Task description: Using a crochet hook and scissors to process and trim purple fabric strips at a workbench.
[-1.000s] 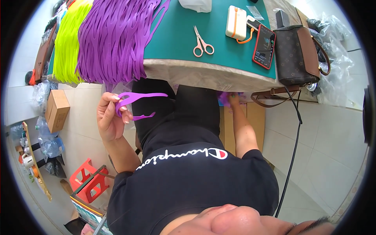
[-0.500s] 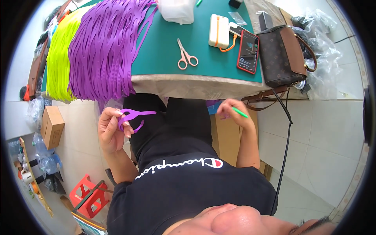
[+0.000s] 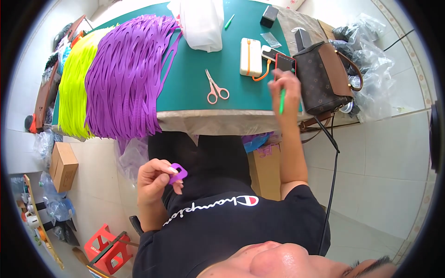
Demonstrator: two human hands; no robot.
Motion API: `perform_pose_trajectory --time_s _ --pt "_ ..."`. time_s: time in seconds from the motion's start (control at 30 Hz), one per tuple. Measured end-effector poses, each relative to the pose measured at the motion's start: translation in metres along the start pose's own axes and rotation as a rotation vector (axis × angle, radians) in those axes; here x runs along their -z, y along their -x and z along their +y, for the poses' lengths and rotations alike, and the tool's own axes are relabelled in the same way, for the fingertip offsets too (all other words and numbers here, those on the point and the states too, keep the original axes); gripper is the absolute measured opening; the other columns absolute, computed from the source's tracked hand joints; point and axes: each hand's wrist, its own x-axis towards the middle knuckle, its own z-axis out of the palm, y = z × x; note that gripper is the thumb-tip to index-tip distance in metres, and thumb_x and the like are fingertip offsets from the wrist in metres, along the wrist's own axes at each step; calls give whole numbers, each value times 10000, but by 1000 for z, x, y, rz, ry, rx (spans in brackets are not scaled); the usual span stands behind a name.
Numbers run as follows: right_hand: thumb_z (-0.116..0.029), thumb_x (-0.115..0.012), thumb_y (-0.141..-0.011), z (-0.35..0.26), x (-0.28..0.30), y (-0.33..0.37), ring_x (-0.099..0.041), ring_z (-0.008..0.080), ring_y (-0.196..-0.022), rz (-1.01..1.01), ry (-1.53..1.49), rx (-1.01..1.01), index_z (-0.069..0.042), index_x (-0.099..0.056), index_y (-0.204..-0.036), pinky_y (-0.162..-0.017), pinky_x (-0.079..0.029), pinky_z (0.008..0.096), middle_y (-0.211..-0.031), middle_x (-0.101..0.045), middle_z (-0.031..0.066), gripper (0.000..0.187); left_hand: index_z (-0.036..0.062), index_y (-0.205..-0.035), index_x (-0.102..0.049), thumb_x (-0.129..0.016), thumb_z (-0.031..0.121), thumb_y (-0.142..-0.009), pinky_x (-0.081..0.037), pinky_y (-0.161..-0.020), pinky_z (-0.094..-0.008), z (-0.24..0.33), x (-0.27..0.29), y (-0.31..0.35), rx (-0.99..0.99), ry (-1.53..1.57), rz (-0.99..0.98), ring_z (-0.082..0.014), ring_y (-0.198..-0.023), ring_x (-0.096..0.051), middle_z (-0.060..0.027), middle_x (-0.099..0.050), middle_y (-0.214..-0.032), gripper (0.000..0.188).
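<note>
My left hand [image 3: 155, 178] pinches a purple rubbery strap piece [image 3: 179, 173] between thumb and fingers, low over my lap; a looped end with a hole sticks out, and the rest is hidden. Over the right side of the table, my right hand [image 3: 288, 90] grips a thin green pen-like tool [image 3: 282, 103]. The fingertips of that hand cover the lower part of a phone in a red case [image 3: 285, 63]; whether they touch it I cannot tell. A large heap of purple straps [image 3: 127, 78] hangs over the table's front edge, beside yellow-green ones [image 3: 76, 92].
Pink-handled scissors [image 3: 216, 89] lie on the green tabletop [image 3: 185, 99]. Behind them are a white plastic bag [image 3: 201, 28], a power bank with an orange cable [image 3: 250, 58] and another green stick [image 3: 229, 21]. A brown handbag [image 3: 320, 78] sits at right. An open cardboard box [image 3: 264, 173] stands below.
My right hand has risen from beside my lap to the phone, with the green tool still in it. My left hand has drawn the purple strap closer to my body. The view has shifted.
</note>
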Motion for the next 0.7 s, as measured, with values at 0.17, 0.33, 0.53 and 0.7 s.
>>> perform_pose_trajectory --time_s 0.17,0.33,0.53,0.7 --pt "-343 -700 -837 -96 -30 43 -509 325 -1152 -741 -1082 159 -79 -369 -840 -951 -401 412 -1225 -570 171 424 -62 -993 -594 -562 43 -903 -549 -581 -299 1 -19 -10 122 64 -74 -230 -707 -651 -179 -611 -872 141" --pt "-177 -689 -855 -107 -38 37 -587 170 -781 -1307 -1205 -188 -81 -345 -771 -709 -481 319 -854 -603 70 367 -54 -1018 -595 -559 -7 -891 -538 -602 -290 20 -9 -14 68 -108 -36 -193 -704 -641 -160 -633 -895 140" --pt "-97 -644 -875 -101 -38 -28 -536 107 -637 -823 -776 216 -49 -378 -705 -575 -426 274 -638 -537 50 319 -12 -1230 -549 -644 26 -841 -486 -684 -218 52 24 -19 384 -668 46 -91 -748 -608 -45 -634 -856 402" --pt "13 -616 -862 -140 -52 -105 -508 93 -645 -703 -771 285 -49 -324 -692 -595 -430 241 -728 -575 72 344 -15 -1102 -590 -618 113 -893 -481 -652 -213 45 67 -22 450 -481 74 -86 -728 -604 -42 -628 -818 247"
